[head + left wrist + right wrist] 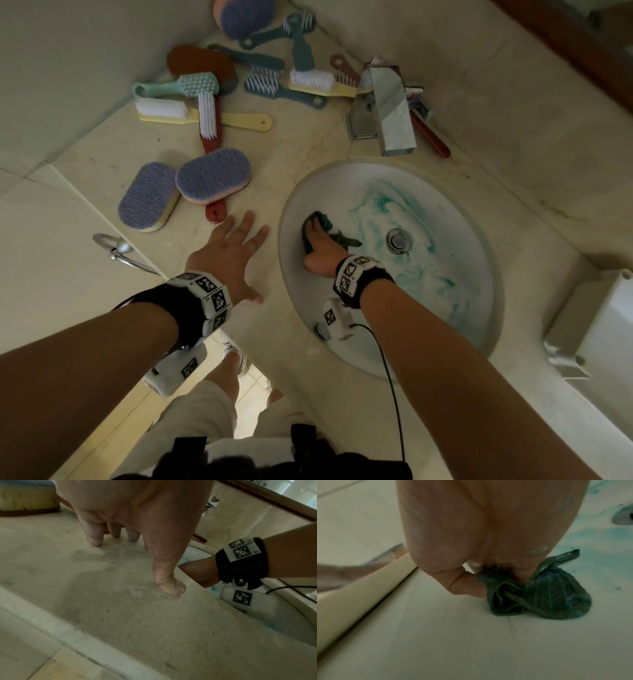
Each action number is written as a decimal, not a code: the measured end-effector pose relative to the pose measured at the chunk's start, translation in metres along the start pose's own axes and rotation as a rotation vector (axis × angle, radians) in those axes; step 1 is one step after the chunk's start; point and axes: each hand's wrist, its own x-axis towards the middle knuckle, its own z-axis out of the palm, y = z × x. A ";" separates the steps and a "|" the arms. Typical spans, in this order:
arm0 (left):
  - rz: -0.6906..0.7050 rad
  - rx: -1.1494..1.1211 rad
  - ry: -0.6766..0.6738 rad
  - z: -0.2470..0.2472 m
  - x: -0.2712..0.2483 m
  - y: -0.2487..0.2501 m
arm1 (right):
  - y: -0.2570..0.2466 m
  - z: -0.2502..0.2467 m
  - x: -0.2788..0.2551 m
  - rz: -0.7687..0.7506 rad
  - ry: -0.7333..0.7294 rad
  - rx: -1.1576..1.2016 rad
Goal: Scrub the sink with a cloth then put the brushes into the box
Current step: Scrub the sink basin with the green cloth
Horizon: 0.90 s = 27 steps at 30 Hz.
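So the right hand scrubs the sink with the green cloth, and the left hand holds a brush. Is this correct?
Not quite: the left hand holds nothing; it rests flat on the counter, as the head view shows. The right hand does scrub the sink with the green cloth.

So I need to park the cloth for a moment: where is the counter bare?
Bare counter lies between the brushes and the faucet, and right of the sink. The back left corner is crowded; the left hand covers the near patch.
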 end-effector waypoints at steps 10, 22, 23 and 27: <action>-0.005 -0.008 -0.004 0.000 0.000 0.002 | 0.057 0.028 -0.031 -0.081 -0.201 -0.371; -0.025 0.000 0.013 0.002 0.001 0.000 | 0.053 0.036 -0.050 -0.058 -0.329 -0.390; -0.027 0.000 0.012 0.002 0.000 0.001 | 0.052 0.035 -0.048 -0.050 -0.321 -0.394; -0.031 0.013 0.009 0.000 0.001 0.001 | 0.041 0.021 -0.032 -0.007 -0.239 -0.404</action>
